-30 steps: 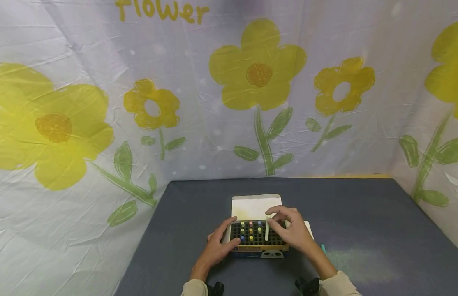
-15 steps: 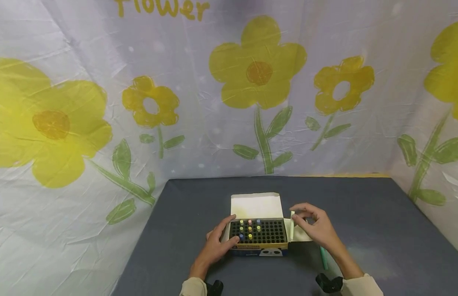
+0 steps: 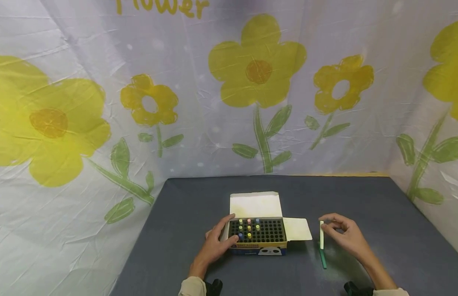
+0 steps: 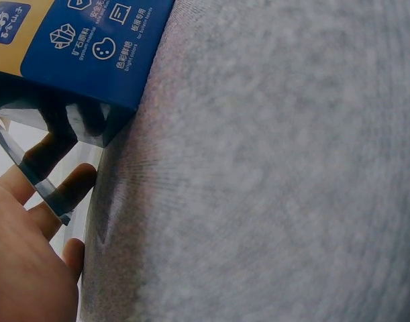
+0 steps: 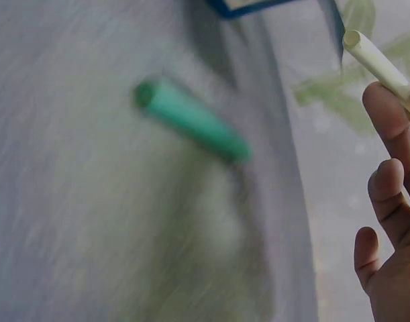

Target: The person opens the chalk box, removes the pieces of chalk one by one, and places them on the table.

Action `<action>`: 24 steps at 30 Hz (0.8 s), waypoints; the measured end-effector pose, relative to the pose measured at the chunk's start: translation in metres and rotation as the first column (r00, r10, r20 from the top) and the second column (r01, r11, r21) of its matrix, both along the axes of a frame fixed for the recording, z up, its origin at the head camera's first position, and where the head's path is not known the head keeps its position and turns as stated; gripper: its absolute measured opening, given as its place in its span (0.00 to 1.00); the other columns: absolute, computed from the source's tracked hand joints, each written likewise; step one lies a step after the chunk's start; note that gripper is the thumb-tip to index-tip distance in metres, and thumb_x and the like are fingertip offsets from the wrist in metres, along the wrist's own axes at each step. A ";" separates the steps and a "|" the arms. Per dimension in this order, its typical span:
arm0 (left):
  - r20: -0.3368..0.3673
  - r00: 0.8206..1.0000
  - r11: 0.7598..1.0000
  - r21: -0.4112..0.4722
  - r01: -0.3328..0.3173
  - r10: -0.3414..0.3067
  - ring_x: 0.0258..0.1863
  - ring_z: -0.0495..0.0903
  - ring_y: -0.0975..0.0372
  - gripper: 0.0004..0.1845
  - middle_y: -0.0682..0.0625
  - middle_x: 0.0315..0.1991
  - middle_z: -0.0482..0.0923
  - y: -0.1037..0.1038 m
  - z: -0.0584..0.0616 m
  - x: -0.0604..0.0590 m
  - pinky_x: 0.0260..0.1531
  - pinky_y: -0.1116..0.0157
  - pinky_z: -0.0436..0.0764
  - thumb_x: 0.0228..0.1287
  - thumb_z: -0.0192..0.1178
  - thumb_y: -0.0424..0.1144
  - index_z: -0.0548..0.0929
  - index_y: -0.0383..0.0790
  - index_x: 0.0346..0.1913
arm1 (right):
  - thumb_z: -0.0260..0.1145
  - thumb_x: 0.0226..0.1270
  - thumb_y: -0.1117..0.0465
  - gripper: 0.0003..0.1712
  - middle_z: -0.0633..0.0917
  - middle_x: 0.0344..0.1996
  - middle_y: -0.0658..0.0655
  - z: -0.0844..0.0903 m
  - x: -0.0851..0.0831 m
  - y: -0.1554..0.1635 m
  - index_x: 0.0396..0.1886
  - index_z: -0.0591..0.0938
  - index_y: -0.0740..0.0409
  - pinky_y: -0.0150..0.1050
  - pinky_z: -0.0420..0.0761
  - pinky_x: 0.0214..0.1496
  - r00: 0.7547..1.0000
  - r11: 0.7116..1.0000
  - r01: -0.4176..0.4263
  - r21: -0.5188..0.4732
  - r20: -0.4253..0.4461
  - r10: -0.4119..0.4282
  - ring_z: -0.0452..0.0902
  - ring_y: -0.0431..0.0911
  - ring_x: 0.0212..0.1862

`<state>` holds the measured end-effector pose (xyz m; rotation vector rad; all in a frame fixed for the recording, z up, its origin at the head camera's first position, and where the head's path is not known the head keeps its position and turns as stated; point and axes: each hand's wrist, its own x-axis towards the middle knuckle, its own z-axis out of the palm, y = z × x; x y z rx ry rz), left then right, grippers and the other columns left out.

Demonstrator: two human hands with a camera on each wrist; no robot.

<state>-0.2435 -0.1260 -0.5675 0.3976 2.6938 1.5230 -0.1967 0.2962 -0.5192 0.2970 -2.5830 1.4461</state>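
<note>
Right hand (image 3: 343,236) pinches a whitish stick (image 3: 322,234), roughly upright, apart from the green stick (image 3: 323,260) per right wrist view. Green stick lies on the worktop (image 3: 199,197) between box (image 3: 247,250) and right edge. Left hand (image 3: 214,246) grips the box's left end between thumb and fingers. Box lid up, well short of far edge; coloured sticks (image 3: 249,235) stand toward left of black rack (image 3: 271,230).

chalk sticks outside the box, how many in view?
2: a pale stick pinched in the right hand, and a green stick lying on the table, right of the box. Others may be hidden.
</note>
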 end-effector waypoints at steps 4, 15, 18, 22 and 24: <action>0.006 1.000 1.000 -0.003 -0.005 0.005 0.68 0.68 0.45 0.34 0.50 0.74 0.70 0.000 0.000 0.000 0.59 0.33 0.61 0.64 0.65 0.59 0.66 0.77 0.73 | 0.63 0.76 0.61 0.16 0.90 0.32 0.53 -0.009 0.005 0.011 0.57 0.81 0.66 0.38 0.79 0.40 0.999 1.000 -0.021 -0.017 0.047 0.021 0.83 0.38 0.38; 0.046 0.999 1.000 -0.007 -0.021 0.021 0.68 0.62 0.42 0.34 0.49 0.72 0.71 0.001 0.001 -0.001 0.55 0.34 0.64 0.63 0.65 0.61 0.66 0.79 0.72 | 0.65 0.74 0.57 0.16 0.88 0.27 0.51 -0.021 0.013 0.021 0.54 0.82 0.63 0.38 0.77 0.37 0.982 0.999 -0.038 0.021 0.188 0.033 0.82 0.42 0.30; 0.036 0.999 1.000 -0.005 -0.012 0.012 0.69 0.62 0.42 0.34 0.51 0.73 0.70 0.000 0.001 -0.001 0.57 0.34 0.64 0.64 0.65 0.60 0.66 0.79 0.72 | 0.65 0.74 0.57 0.15 0.87 0.25 0.49 -0.024 0.014 0.022 0.52 0.83 0.62 0.36 0.76 0.37 0.985 0.997 -0.049 0.058 0.170 0.038 0.81 0.40 0.29; 0.027 1.000 1.000 -0.005 -0.012 0.012 0.69 0.62 0.42 0.34 0.52 0.73 0.69 0.000 0.001 0.000 0.55 0.35 0.67 0.64 0.65 0.60 0.66 0.78 0.72 | 0.66 0.73 0.57 0.14 0.87 0.24 0.48 -0.026 0.014 0.021 0.51 0.83 0.61 0.36 0.74 0.33 0.985 0.995 -0.053 0.079 0.168 0.039 0.79 0.39 0.26; 0.026 1.000 1.000 0.000 -0.011 0.011 0.68 0.62 0.41 0.34 0.52 0.73 0.69 0.000 0.001 0.000 0.54 0.36 0.68 0.64 0.65 0.60 0.66 0.78 0.72 | 0.66 0.73 0.57 0.14 0.86 0.23 0.48 -0.027 0.014 0.021 0.51 0.83 0.62 0.36 0.72 0.30 0.984 0.995 -0.058 0.083 0.171 0.043 0.77 0.38 0.24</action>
